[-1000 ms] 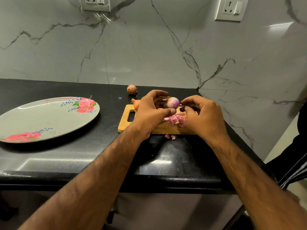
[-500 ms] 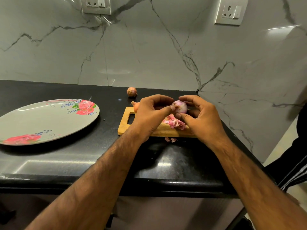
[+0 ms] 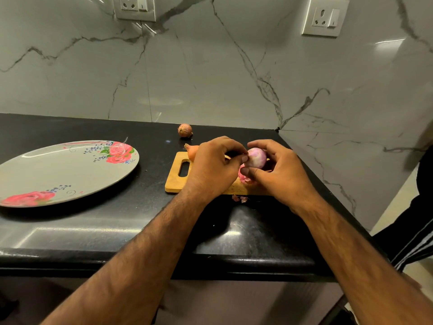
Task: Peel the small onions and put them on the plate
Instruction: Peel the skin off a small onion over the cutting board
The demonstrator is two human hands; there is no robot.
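Starting nearest, we see two bare forearms reaching in over the rounded front edge of the black countertop (image 3: pixel 117 221). A dark striped garment (image 3: pixel 419 233) shows at the right edge. A few pink peel scraps (image 3: pixel 240 198) lie on the counter just in front of the wooden cutting board (image 3: pixel 174 181), which has a slot handle at its left end.

Both hands are over the board. The right hand (image 3: pixel 281 172) is clamped on the peeled small onion (image 3: pixel 256 158), with its thumb underneath and its fingers curled over the top. The onion is held just above the board's right half, not on the plate. The left hand (image 3: pixel 213 167) has its fingers curled, and its thumb and forefinger close on the onion's left side. A heap of pink skins (image 3: pixel 244 178) sits on the board right under the onion, partly hidden by the hands.

Behind the left hand, an unpeeled orange-brown onion (image 3: pixel 192 151) pokes out at the board's far left corner. A second unpeeled onion (image 3: pixel 185 130) sits on the counter further back, near the wall.

Well to the left of the board is the oval grey plate with red roses (image 3: pixel 65 172), flat on the counter with no onions on it.

Farthest back we see the grey-veined marble backsplash (image 3: pixel 210 78) with two white wall sockets (image 3: pixel 134 7) (image 3: pixel 324 17).
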